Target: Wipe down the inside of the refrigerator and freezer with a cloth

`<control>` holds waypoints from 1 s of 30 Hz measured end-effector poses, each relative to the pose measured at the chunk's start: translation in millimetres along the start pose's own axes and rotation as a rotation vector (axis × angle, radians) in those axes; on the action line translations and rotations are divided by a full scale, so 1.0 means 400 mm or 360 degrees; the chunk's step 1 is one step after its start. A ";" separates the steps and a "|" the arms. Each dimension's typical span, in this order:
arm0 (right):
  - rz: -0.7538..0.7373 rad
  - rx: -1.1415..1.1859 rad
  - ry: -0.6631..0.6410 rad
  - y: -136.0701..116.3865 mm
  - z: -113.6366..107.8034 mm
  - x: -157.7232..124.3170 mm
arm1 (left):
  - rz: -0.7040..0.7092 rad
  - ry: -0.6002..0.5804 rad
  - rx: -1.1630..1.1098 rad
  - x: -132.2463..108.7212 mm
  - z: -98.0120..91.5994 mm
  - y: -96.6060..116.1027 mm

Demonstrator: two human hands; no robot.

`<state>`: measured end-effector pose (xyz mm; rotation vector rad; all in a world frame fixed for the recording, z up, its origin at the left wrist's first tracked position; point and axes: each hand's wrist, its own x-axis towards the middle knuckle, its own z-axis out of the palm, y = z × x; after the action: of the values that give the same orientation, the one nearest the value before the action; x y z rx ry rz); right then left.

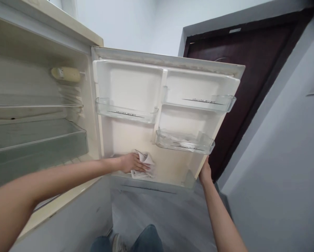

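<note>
My left hand [133, 163] presses a white cloth [146, 161] against the lower inner panel of the open fridge door [170, 164], just above the bottom door shelf [149, 187]. Its fingers lie over the cloth. At the door's lower right edge, my right hand [205, 170] grips the edge, with its fingers mostly hidden behind the door. Clear plastic pockets are fixed to the door, one on the left [128, 113] and two on the right, upper [199, 102] and lower [184, 142].
To the left is the fridge interior, with a glass shelf [33, 100], a clear drawer [38, 138] and a lamp cover [66, 74]. A dark red door [241, 70] stands behind the fridge door, beside a pale wall [283, 140]. My legs [149, 239] and a shoe show below.
</note>
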<state>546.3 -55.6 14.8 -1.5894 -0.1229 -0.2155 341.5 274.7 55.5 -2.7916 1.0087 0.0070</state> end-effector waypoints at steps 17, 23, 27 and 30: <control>0.0089 -0.0081 0.0016 0.011 -0.005 0.005 | -0.0745 0.0400 0.0586 -0.170 -0.257 0.010; 0.0116 -0.0106 0.0034 -0.008 -0.008 -0.009 | -0.0660 0.0190 0.0269 -0.195 -0.093 0.032; 0.0168 -0.0080 0.0037 -0.029 -0.004 -0.026 | -0.0745 -0.0022 -0.0092 -0.201 -0.053 0.054; 0.0150 -0.0088 0.0031 -0.033 -0.005 -0.032 | -0.0827 -0.0179 -0.0289 -0.186 -0.056 0.067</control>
<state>530.8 -56.5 24.9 -1.6432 -0.0272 -0.1618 265.9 297.8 78.0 -3.0886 0.2481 0.1934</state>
